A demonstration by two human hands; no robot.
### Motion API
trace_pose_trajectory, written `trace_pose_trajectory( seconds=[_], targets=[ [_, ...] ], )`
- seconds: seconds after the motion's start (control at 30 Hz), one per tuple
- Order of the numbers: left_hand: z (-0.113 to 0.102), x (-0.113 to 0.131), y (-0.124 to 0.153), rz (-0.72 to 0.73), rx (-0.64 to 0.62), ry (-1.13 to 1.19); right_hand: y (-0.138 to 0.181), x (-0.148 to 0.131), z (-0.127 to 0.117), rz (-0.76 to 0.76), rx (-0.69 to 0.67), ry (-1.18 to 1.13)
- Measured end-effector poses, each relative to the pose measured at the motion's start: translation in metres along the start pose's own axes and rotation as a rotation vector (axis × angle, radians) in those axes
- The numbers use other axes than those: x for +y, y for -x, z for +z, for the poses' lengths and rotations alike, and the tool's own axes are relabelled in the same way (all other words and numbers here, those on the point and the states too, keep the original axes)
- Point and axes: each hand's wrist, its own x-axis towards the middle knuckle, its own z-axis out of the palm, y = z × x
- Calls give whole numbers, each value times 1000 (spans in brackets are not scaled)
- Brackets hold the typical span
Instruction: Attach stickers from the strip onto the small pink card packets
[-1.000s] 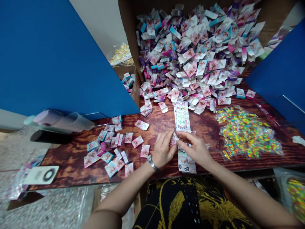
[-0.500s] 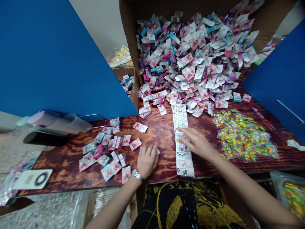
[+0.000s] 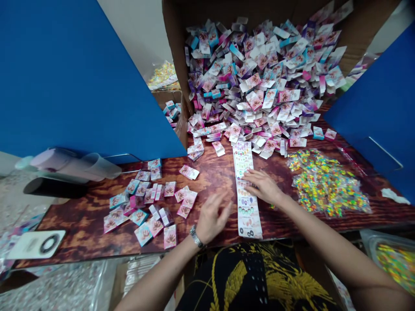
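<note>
My left hand (image 3: pixel 214 218) hovers over the table between the small boxes and the printed strip, its fingers apart and slightly blurred, with nothing visible in it. My right hand (image 3: pixel 263 185) rests with stretched fingers on the right edge of a long printed paper strip (image 3: pixel 248 222), which lies lengthwise in front of me and shows rows of coloured ovals. To the left, several small closed boxes (image 3: pixel 170 236) with a hand picture lie in a loose group. A pink-edged box (image 3: pixel 188 203) lies nearest my left hand.
At the back, a large carton (image 3: pixel 177 39) on its side spills many open small boxes (image 3: pixel 256 99). Clear packets of bright yellow-green pieces (image 3: pixel 330 185) lie to the right. A phone (image 3: pixel 39 244) and plastic cups (image 3: pixel 100 166) are at left. Blue panels (image 3: pixel 81 86) border both sides.
My left hand has moved right, away from the boxes, and its fingers have spread. One more pink-edged box now lies at the group's right side. My right hand stays on the strip.
</note>
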Motion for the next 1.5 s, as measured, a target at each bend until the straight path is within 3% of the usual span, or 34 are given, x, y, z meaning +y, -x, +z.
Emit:
trace_pose_trajectory(
  seconds=[0.1,0.17,0.23,0.3,0.37,0.43,0.63,0.73,0.83,0.93,1.03,1.13,1.23,1.4,1.5],
  targets=[
    [20,20,-4,-364,-320,547,2,-11,-13,-13,138,-76],
    [26,26,-13,-599,-432,925,7,-25,-30,-70,212,-130],
    [27,25,-26,-697,-358,1200,16,-44,-49,-164,194,-182],
    [25,23,-40,-660,-169,1326,26,-64,-65,-278,67,-231],
    [22,20,-53,-601,-46,1344,34,-81,-75,-342,-54,-283],
    [20,19,-59,-557,-22,1295,37,-89,-80,-318,-78,-349],
    [23,18,-49,-436,-237,1075,9,-66,-79,161,311,-327],
    [27,15,-44,-386,-330,997,-4,-54,-71,260,405,-308],
    [29,11,-47,-366,-212,915,0,-57,-61,138,464,-226],
    [26,11,-52,-477,-91,1025,14,-65,-48,-137,337,-53],
    [18,12,-56,-537,-166,1217,25,-65,-35,-249,200,60],
    [12,12,-57,-542,-244,1305,26,-60,-27,-248,199,-4],
    [13,12,-56,-554,-195,1244,22,-61,-26,-120,235,-232],
    [24,10,-51,-461,-235,1033,14,-62,-17,304,295,-482],
    [33,3,-49,-381,-240,839,17,-40,-12,323,186,-582]
  ],
)
